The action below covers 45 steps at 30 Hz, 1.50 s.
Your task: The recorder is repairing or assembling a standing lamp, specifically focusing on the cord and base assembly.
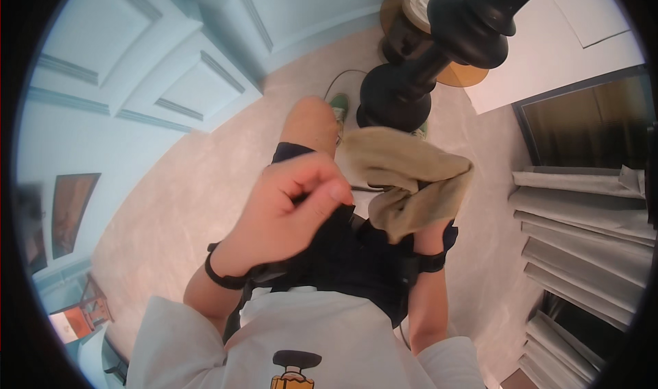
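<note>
On a pale, mottled floor (178, 217), a seated person's left hand (284, 211) curls its fingers toward the thumb; whether they pinch anything cannot be told. Just right of it, a crumpled olive-brown cloth (449, 193) covers most of the right hand (432, 234), hiding its grip. Smoothing the bunched folds would likely improve control. Beyond stands a black, bulbous column (394, 98).

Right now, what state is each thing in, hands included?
Left hand: fingers curled, nothing visible in it
Right hand: mostly hidden by the cloth
Cloth: bunched and folded
Wristbands: worn, one on each wrist
Shirt: worn
Shoes: worn, one mostly hidden
Curtain: gathered in folds
</note>
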Available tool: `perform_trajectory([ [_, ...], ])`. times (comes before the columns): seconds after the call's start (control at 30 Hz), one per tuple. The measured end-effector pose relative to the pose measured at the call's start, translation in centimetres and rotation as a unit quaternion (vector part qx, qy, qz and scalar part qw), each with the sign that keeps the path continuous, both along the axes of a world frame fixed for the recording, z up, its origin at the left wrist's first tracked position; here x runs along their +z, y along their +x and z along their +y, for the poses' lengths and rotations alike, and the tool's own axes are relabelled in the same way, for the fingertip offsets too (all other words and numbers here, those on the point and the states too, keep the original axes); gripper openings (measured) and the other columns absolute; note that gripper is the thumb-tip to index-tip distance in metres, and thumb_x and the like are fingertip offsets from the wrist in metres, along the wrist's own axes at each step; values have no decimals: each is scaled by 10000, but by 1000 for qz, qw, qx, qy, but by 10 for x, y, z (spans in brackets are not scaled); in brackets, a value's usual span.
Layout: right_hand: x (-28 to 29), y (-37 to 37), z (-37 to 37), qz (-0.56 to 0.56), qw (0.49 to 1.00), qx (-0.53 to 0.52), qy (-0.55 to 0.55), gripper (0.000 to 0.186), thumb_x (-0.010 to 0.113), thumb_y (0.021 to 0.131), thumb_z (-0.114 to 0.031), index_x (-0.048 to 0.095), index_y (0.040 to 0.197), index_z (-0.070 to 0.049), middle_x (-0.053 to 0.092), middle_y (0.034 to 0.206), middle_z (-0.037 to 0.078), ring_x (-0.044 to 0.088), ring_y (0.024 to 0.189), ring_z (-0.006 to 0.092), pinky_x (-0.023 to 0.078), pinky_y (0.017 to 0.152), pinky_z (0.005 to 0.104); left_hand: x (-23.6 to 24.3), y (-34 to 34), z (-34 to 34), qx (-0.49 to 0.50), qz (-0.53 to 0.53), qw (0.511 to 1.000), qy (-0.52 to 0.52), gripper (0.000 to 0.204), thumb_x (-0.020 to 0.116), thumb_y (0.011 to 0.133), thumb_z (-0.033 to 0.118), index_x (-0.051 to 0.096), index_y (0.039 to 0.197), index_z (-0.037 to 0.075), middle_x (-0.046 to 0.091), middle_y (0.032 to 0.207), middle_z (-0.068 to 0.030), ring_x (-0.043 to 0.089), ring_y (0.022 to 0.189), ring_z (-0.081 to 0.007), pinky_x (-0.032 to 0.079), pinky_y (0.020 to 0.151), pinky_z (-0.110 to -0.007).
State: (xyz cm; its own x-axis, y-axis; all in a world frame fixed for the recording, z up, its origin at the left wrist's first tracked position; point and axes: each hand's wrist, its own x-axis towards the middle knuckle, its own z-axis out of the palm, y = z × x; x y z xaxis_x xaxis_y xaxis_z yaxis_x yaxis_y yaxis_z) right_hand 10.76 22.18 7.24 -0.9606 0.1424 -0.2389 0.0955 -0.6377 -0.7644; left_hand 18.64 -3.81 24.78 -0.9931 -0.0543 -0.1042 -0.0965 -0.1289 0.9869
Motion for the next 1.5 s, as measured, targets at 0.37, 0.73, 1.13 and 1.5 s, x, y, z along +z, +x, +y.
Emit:
perform_trajectory([
  [0.37, -12, -6, 23, 19, 994, 93, 53, 401, 544, 1081, -352, 514, 1395, -105, 612, 1337, 83, 621, 1200, 266, 548, 982, 423, -6, 13, -11, 54, 35, 997, 48, 106, 591, 1038, 52, 665, 992, -8, 718, 900, -41, 651, 826, -93, 502, 757, -230],
  [0.73, -33, 27, -4, -137, 937, 267, -180, 374, 525, 1096, -415, 574, 1336, -132, 640, 1259, 33, 647, 1115, 204, 555, 972, 402, -15, 7, 35, -342, 133, 906, -212, 116, 716, 952, 147, 667, 886, 67, 649, 747, -67, 624, 629, -293, 474, 547, -353],
  [1.13, -2, 16, -16, -145, 963, 205, -102, 356, 528, 1103, -422, 582, 1264, -108, 616, 1183, 20, 624, 1057, 165, 547, 898, 337, -40, 5, 46, -183, 7, 923, -337, 199, 740, 946, 210, 629, 1045, 77, 641, 713, -90, 654, 642, -294, 483, 575, -371],
  [1.5, 13, 37, -9, -55, 956, 264, -113, 464, 684, 1036, -259, 507, 1443, -124, 596, 1345, 32, 614, 1217, 177, 518, 1056, 349, -84, -1, 40, -12, -27, 972, -232, 97, 632, 1016, 63, 685, 1003, -17, 702, 817, -140, 662, 701, -232, 507, 677, -301],
])
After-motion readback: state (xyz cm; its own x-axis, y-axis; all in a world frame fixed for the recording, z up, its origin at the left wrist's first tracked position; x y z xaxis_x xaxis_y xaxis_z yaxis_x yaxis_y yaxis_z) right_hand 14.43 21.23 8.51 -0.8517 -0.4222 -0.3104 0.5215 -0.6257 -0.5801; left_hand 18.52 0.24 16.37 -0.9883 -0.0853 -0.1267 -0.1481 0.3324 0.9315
